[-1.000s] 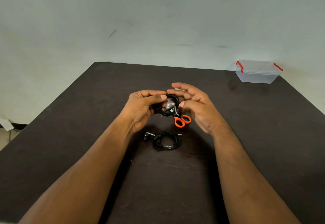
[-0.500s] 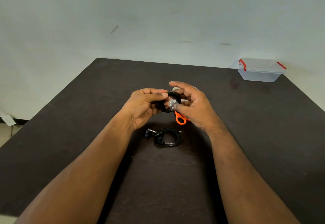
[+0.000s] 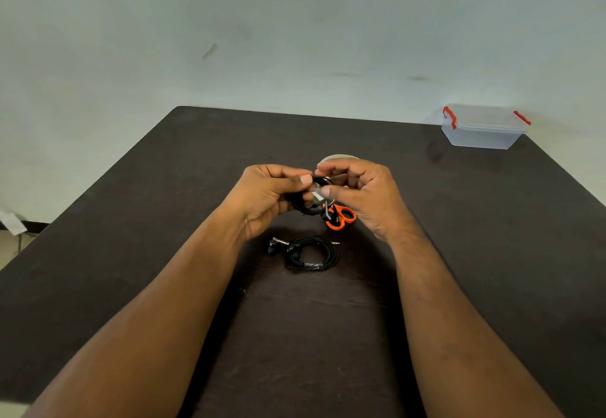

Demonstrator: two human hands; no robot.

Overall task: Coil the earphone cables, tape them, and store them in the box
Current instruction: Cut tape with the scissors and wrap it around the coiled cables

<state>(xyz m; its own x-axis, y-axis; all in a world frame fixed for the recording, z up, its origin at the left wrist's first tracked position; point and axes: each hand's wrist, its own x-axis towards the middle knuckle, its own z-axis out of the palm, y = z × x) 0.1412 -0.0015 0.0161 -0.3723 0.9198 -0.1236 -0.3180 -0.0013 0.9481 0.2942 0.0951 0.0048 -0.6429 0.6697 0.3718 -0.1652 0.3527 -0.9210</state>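
My left hand (image 3: 269, 194) grips a coiled black earphone cable (image 3: 305, 209) above the middle of the dark table (image 3: 164, 237). My right hand (image 3: 364, 194) pinches a clear piece of tape (image 3: 316, 196) against that coil, with the thumb pressing it on. A second coiled black earphone (image 3: 308, 253), bound with tape, lies on the table just in front of my hands. The clear plastic box (image 3: 482, 129) with red clips stands shut at the far right corner.
Orange-handled scissors (image 3: 341, 217) lie on the table under my right hand. A roll of tape (image 3: 337, 157) peeks out behind my right hand. The table ends at a pale wall at the back.
My right hand's fingers have curled in over the coil, pressing the tape round it. My left hand keeps its hold on the coil in the same place.
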